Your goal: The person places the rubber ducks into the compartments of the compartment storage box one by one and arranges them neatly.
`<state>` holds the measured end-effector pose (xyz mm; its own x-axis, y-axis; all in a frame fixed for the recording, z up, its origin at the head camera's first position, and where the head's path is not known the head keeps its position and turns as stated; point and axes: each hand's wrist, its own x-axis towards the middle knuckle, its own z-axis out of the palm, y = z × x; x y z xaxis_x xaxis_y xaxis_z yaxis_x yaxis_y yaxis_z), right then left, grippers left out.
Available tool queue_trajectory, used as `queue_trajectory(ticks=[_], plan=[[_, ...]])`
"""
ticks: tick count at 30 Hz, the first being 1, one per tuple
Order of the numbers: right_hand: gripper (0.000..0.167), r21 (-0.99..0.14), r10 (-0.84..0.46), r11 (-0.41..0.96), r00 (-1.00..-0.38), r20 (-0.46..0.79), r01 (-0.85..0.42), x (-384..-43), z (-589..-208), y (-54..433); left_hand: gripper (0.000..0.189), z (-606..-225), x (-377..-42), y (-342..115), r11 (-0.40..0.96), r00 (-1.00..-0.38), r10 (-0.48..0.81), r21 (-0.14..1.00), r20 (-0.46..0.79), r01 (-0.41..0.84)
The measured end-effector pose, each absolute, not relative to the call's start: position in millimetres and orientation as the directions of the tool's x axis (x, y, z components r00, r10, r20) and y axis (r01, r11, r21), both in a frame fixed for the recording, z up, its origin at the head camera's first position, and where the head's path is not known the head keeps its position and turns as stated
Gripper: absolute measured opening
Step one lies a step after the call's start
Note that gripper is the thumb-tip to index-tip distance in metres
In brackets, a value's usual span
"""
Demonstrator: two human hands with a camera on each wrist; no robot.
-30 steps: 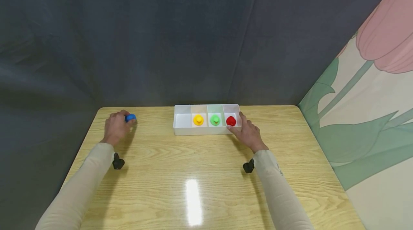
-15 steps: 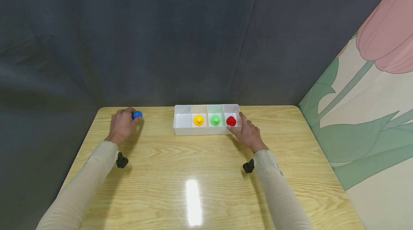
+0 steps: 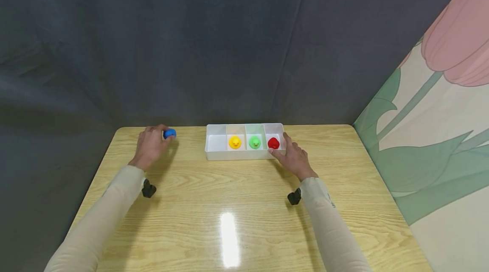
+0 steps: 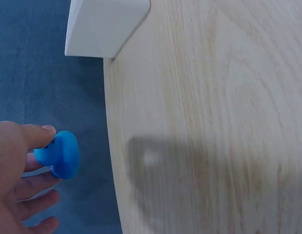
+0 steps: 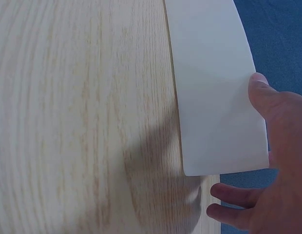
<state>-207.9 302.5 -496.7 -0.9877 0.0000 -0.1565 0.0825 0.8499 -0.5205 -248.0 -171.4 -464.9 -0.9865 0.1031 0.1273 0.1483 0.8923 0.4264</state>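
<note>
My left hand (image 3: 150,144) pinches a small blue toy duck (image 3: 170,133) between thumb and fingers, above the far left of the table. In the left wrist view the blue duck (image 4: 66,153) shows its rounded body, held by the fingertips. My right hand (image 3: 294,157) grips the right end of a white divided tray (image 3: 244,155), thumb over the near rim. In the tray sit a yellow duck (image 3: 234,142), a green duck (image 3: 254,142) and a red toy (image 3: 273,143), each in its own compartment. Nothing lies in the leftmost compartment (image 3: 217,142).
The tray stands near the back edge of the wooden table (image 3: 191,204). A dark curtain (image 3: 198,51) hangs behind it. On the right is a wall (image 3: 428,144) with a flower pattern.
My left hand has moved right and slightly away from me, carrying the blue duck toward the tray. The right hand and the tray have stayed put.
</note>
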Motion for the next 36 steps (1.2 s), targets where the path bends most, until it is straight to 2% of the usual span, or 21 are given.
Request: queue_trajectory(ticks=[24, 36], plan=[[0.099, -0.518, 0.0, 0.851, -0.986, -0.166, 0.088, -208.0, -496.3, 301.6, 0.04, -451.3, -255.2, -144.6, 0.881, -0.965, 0.17, 0.407, 0.202, 0.241], [0.099, -0.514, 0.012, 0.852, -0.984, -0.18, 0.104, -208.4, -496.6, 301.9, 0.041, -443.2, -252.3, -124.7, 0.879, -0.966, 0.202, 0.405, 0.162, 0.252]])
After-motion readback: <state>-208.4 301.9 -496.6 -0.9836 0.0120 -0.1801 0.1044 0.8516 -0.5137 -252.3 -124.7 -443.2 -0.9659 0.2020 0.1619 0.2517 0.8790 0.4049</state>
